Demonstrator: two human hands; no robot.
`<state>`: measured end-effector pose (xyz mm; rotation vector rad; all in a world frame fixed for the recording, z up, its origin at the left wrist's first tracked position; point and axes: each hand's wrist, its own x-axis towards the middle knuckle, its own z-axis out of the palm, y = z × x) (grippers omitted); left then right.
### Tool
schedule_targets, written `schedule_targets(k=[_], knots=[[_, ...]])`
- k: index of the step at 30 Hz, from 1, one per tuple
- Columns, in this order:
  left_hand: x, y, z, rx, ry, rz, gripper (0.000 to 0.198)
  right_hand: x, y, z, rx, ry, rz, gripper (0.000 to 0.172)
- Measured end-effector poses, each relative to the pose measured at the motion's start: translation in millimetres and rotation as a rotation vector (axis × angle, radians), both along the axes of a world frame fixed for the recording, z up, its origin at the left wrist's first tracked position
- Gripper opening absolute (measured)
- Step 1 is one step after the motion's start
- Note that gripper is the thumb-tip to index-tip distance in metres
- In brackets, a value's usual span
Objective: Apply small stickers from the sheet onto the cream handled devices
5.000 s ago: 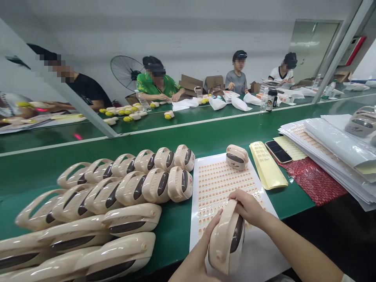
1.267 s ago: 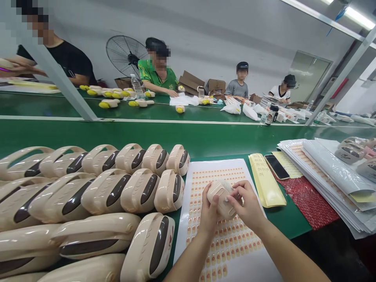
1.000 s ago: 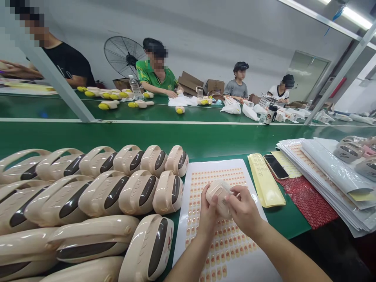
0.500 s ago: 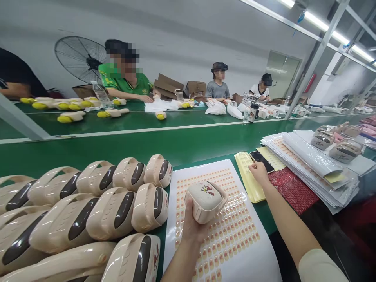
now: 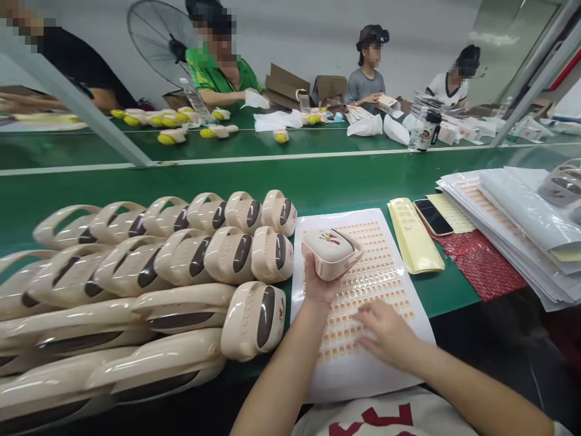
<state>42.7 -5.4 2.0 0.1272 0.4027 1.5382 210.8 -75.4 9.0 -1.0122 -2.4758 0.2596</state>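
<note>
My left hand (image 5: 321, 286) is closed around a small beige portable speaker (image 5: 330, 251), gripping it from below and from its near side. The speaker has a rounded box shape, a carry handle and a pale face with a red printed design. It is held tilted over a white sheet of stickers (image 5: 363, 387), which bears rows of small orange-and-cream oval stickers. Over the lower middle of that sheet hovers my right hand (image 5: 385, 333), fingers apart and slightly blurred. I make out nothing in it.
Rows of similar beige speakers (image 5: 227, 257) fill the left side. To the right lie yellow sticker strips (image 5: 415, 242), a phone (image 5: 433, 217), red bubble wrap (image 5: 483, 260) and stacked sheets (image 5: 512, 224). Across the green table (image 5: 227, 175), several people work behind bottles and yellow-tipped items.
My right hand has moved left from the yellow strips and phone to above the sticker sheet. My left hand still holds the speaker. The camera view has tilted down and shifted.
</note>
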Motion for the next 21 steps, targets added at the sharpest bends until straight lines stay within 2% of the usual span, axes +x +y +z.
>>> schedule_targets(k=[2,4,7,10,12,15,17,21], knots=[[0.5,-3.0,4.6,0.007,0.015,0.021,0.051,-8.7,-28.1,-18.4,0.003,-0.001,0.031,0.024],[0.3,-8.7,11.4,0.039,0.021,0.014,0.058,-10.2,-38.6,-33.7,0.085,0.055,0.028,0.021],[-0.1,-23.6,24.4,0.079,0.014,-0.008,0.069,-7.9,-34.7,-49.6,0.202,0.162,0.019,0.019],[1.1,-44.6,35.1,0.109,-0.015,0.014,0.076,-5.9,-27.5,-55.3,0.126,0.246,0.000,0.011],[2.6,-59.0,37.8,0.140,-0.035,0.029,0.078,-3.8,-24.2,-51.7,-0.038,0.316,-0.012,0.010],[5.1,-76.9,36.0,0.178,-0.074,0.044,0.079,0.9,-17.6,-34.3,-0.262,0.507,-0.144,0.015],[7.2,-85.6,33.8,0.222,-0.108,0.033,0.080,2.5,-12.0,-17.5,-0.326,0.694,-0.238,0.018],[13.2,-96.8,33.3,0.304,-0.129,-0.010,0.084,-5.1,-4.2,14.6,-0.376,1.025,-0.275,0.019]])
